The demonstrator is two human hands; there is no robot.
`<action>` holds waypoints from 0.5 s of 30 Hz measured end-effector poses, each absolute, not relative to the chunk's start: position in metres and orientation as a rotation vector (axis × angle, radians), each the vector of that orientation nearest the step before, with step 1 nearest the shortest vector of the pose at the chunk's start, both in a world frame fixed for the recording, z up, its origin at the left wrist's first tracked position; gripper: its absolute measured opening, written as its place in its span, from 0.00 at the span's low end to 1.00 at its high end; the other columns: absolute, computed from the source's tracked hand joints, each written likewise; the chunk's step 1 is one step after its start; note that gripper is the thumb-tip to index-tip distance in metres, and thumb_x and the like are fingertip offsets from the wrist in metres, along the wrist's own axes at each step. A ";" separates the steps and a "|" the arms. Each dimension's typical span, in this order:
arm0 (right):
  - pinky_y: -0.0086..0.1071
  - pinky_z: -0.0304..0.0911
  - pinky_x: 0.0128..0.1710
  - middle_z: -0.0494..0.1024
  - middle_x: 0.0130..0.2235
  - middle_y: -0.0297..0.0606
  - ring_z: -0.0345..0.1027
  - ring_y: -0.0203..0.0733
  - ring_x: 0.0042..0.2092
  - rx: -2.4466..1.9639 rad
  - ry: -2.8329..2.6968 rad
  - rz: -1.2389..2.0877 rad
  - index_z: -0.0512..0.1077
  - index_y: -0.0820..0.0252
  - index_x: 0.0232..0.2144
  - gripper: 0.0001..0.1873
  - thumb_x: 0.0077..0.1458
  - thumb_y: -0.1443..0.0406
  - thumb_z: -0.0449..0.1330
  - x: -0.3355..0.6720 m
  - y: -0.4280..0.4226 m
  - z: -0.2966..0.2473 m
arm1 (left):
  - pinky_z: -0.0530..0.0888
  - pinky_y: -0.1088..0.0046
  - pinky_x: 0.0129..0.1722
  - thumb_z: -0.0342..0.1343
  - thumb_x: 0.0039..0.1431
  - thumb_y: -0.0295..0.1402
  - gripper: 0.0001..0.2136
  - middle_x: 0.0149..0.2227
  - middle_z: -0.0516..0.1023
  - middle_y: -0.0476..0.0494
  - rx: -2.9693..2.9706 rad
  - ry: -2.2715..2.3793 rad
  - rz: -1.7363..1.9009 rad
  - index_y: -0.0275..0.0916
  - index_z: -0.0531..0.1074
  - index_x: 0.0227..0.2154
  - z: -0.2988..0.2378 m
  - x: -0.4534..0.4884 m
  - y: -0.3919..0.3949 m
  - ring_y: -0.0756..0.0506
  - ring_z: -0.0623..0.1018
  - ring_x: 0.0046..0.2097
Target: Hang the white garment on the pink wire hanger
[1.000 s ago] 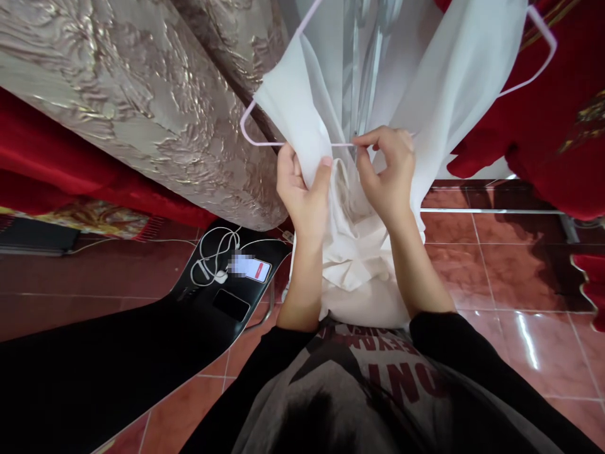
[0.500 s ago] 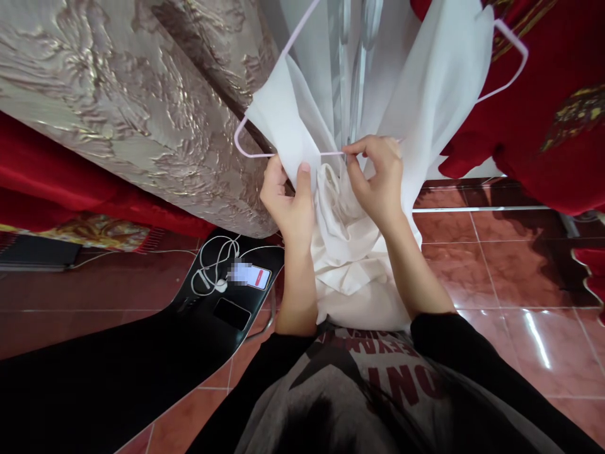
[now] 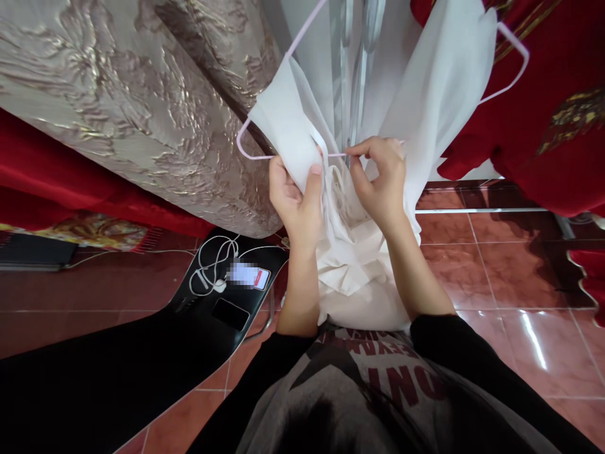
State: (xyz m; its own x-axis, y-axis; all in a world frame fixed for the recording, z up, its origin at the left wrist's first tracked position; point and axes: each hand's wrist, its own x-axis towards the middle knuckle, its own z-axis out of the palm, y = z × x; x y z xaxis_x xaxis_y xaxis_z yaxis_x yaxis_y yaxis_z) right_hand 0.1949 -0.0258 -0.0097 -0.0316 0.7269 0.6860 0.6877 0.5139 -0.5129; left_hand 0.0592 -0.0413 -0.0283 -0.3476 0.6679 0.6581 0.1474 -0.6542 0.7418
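Note:
A pale pink clothes hanger (image 3: pixel 242 140) spans the upper middle of the head view, with white cloth (image 3: pixel 286 104) draped over its left part. More of the white cloth hangs from the hanger's right part and bunches in folds down to my lap. My left hand (image 3: pixel 299 195) is closed on the cloth by the hanger's lower bar, thumb on top. My right hand (image 3: pixel 380 176) pinches that bar near its middle between thumb and forefinger. The fingers of my left hand are partly hidden behind the cloth.
At left, a black seat (image 3: pixel 189 334) bears a lit phone (image 3: pixel 261 279), a dark phone (image 3: pixel 230 314) and white cables (image 3: pixel 203 277). Shiny embossed fabric (image 3: pixel 118 113) hangs at upper left, red cloth (image 3: pixel 543 145) at right. Red tiles (image 3: pixel 510 271) cover the floor.
My left hand has shifted slightly right along the hanger's bar, and the cloth at its thumb is now folded over the bar. The right hand keeps its pinch, almost unmoved.

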 end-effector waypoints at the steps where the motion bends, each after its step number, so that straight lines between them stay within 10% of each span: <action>1: 0.48 0.65 0.53 0.75 0.38 0.39 0.67 0.45 0.43 -1.194 -1.743 0.048 0.72 0.53 0.38 0.15 0.66 0.55 0.48 0.195 -0.025 -0.010 | 0.75 0.59 0.55 0.53 0.68 0.52 0.18 0.50 0.76 0.40 1.539 1.072 2.043 0.45 0.64 0.49 -0.029 0.060 -0.041 0.40 0.79 0.51; 15: 0.48 0.64 0.54 0.76 0.38 0.37 0.66 0.43 0.43 -1.197 -1.732 0.092 0.71 0.52 0.37 0.10 0.65 0.58 0.51 0.197 -0.021 -0.008 | 0.76 0.48 0.55 0.63 0.60 0.49 0.15 0.40 0.80 0.45 1.300 0.754 1.812 0.48 0.70 0.42 0.027 0.035 -0.032 0.35 0.80 0.49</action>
State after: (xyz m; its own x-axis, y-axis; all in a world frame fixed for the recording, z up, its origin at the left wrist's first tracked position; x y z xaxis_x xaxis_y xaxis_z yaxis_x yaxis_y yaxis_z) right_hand 0.1965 -0.0215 -0.0075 -0.0240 0.7431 0.6687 0.6682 0.5095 -0.5421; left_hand 0.0351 -0.0324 0.0266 -0.1855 0.8468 0.4986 -0.2436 -0.5312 0.8115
